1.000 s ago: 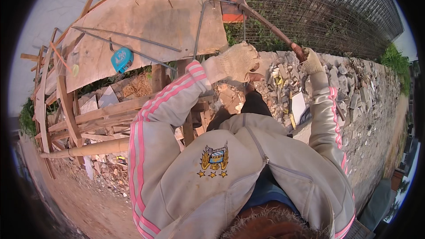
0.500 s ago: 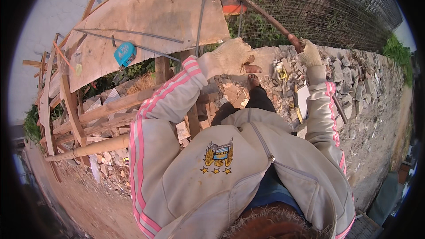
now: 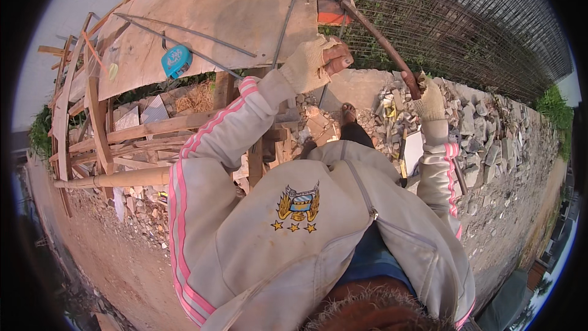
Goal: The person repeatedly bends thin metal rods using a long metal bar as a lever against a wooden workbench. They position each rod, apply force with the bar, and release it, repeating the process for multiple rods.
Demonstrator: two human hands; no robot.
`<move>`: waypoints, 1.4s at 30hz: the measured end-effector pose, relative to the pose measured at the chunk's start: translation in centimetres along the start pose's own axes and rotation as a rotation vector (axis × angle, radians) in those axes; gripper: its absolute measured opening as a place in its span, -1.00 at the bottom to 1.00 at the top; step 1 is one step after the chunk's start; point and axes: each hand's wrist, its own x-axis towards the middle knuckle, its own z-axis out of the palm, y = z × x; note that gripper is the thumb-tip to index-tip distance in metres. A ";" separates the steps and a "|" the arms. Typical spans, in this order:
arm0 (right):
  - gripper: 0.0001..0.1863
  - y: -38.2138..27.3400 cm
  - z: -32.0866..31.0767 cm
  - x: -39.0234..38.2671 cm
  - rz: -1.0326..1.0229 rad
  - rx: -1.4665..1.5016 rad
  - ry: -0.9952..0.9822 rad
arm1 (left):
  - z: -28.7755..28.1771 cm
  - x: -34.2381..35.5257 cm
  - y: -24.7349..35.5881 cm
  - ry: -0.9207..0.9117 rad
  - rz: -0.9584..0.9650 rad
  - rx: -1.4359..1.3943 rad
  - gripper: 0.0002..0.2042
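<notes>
My left hand (image 3: 318, 64), in a worn cream knit glove with bare fingertips, is closed at the right edge of the plywood board. Its fingers curl round a thin bent steel rod (image 3: 283, 30), though the grip itself is partly hidden. My right hand (image 3: 424, 95), gloved alike, wraps round a long rusty metal bar (image 3: 380, 40). The bar's far end meets the rod near an orange-red piece (image 3: 334, 11) at the board's corner; its near end shows below my right forearm. A turquoise tape measure (image 3: 176, 61) lies on the board beside the rod's long legs.
The plywood board (image 3: 226, 12), with nails standing up, rests on a wooden frame (image 3: 95, 116). Stacked wire mesh (image 3: 453, 18) stands beyond on the right. Broken stone rubble (image 3: 484, 122) lies below my right hand. A bamboo pole (image 3: 116, 179) juts out left.
My right hand has moved slightly nearer with the bar, which now slants more steeply. My left hand has turned, showing its curled fingers. The whole view has shifted a little.
</notes>
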 end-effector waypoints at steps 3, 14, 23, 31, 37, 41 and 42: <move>-0.41 0.8 0.3 0.5 -0.061 -0.006 0.021 | -3.5 2.6 -0.7 0.136 -0.485 -0.202 -0.67; -0.47 3.5 0.7 3.6 0.095 0.323 -0.137 | 4.0 5.5 -1.4 -0.381 -0.732 0.598 -0.66; -0.55 -1.2 5.9 2.9 0.054 0.974 -0.234 | -4.6 8.4 3.8 0.423 -0.782 -0.396 -0.79; -0.42 -8.0 8.0 4.0 0.032 1.257 -0.511 | -6.1 7.9 3.4 1.024 -0.412 -0.774 -0.84; -0.67 -5.4 6.1 7.4 -0.125 0.996 -0.416 | -5.1 3.9 2.4 0.999 -0.482 -0.514 -0.80; -0.68 -2.4 3.4 12.1 -0.125 0.777 -0.374 | -6.1 2.1 -0.8 1.098 -0.658 -0.484 -0.80; -0.68 -1.8 2.7 13.7 -0.057 0.634 -0.413 | -6.7 1.8 -1.9 1.071 -0.748 -0.406 -0.80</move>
